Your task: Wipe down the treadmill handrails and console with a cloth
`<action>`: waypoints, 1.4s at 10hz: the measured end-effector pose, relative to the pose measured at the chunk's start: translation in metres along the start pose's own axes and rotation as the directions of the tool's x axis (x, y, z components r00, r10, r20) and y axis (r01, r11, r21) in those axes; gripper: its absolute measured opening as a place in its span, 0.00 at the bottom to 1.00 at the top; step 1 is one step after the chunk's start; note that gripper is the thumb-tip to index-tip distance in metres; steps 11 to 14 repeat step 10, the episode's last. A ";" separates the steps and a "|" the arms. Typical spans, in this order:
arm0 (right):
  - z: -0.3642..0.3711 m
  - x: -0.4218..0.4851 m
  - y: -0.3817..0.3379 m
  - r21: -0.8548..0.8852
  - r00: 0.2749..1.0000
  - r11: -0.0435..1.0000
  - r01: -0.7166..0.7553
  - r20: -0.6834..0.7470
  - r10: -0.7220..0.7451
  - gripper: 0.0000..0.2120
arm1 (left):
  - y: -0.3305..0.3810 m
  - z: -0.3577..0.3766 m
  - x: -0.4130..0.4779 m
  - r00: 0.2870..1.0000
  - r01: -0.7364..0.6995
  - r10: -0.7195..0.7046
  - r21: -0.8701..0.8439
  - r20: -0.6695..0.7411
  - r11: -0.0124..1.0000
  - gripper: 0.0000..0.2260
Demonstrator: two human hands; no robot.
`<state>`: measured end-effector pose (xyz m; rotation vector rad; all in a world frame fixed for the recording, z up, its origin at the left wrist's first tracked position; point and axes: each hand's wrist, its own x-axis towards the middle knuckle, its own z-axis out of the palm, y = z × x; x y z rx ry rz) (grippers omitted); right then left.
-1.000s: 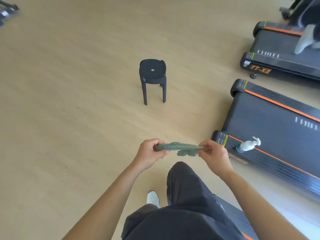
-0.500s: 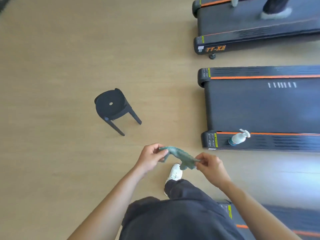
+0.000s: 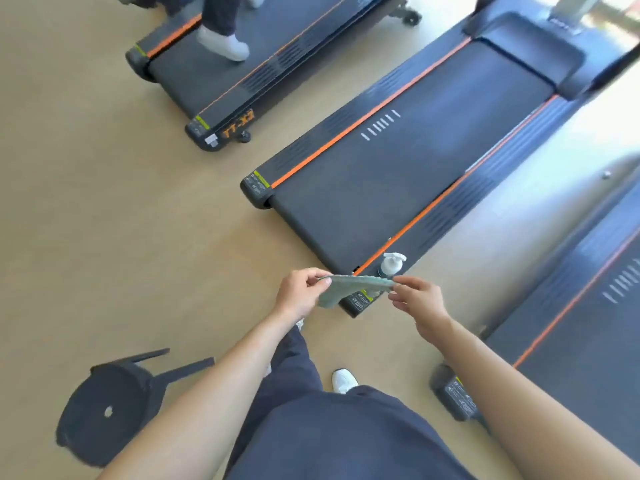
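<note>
Left hand (image 3: 300, 295) and right hand (image 3: 417, 301) pinch opposite ends of the green cloth (image 3: 349, 288), stretched flat (readied for wiping) near the pump bottle (image 3: 392, 264).

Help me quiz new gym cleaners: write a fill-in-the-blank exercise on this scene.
1. The left hand and right hand pinch a green ____ between them.
2. The white pump bottle stands on the middle ____'s side rail.
3. The black stool is at the person's ____ side.
Missing words: cloth; treadmill; left.
</note>
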<state>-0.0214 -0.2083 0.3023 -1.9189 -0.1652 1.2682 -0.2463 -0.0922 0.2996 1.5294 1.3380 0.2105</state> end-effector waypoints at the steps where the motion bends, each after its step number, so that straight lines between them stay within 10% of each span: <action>1: 0.000 0.034 -0.027 0.147 0.990 0.989 -0.030 -0.135 0.050 0.08 | 0.027 0.003 0.073 0.987 -0.045 0.045 -0.001 0.155 0.999 0.05; 7: -0.044 0.162 -0.050 0.528 0.844 0.849 0.006 -0.459 0.279 0.08 | 0.118 0.116 0.298 0.770 0.015 -0.077 0.102 0.633 0.995 0.13; 10: 0.025 0.203 0.086 0.540 0.823 0.722 -0.434 -0.089 0.561 0.16 | 0.002 0.139 0.313 0.647 0.102 -0.482 0.560 0.590 0.822 0.12; 14: 0.025 0.203 0.086 0.540 0.823 0.722 -0.434 -0.089 0.561 0.16 | 0.002 0.139 0.313 0.647 0.102 -0.482 0.560 0.590 0.822 0.12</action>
